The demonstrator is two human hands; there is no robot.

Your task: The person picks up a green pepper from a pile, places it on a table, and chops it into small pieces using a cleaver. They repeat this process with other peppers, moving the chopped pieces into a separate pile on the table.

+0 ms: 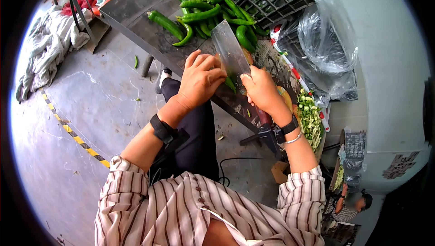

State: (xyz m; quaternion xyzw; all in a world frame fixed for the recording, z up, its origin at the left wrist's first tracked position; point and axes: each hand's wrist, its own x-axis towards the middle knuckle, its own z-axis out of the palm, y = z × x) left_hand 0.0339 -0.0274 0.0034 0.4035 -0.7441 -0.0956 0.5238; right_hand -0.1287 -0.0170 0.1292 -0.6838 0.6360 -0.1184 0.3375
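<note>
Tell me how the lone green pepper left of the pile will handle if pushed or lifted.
The lone pepper looks curved and tapered, so a push would probably swing it rather than roll it straight. Its glossy skin may be slippery. It seems firm, keeping its shape, and likely light.

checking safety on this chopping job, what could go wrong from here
1. The left hand holds the pepper with its fingers right beside the cleaver that the right hand grips. A slip could cut them.
2. The chopped pile lies at the edge of the table, so pieces may spill off.
3. A pepper scrap lies on the floor, and someone could slip on it.
</note>
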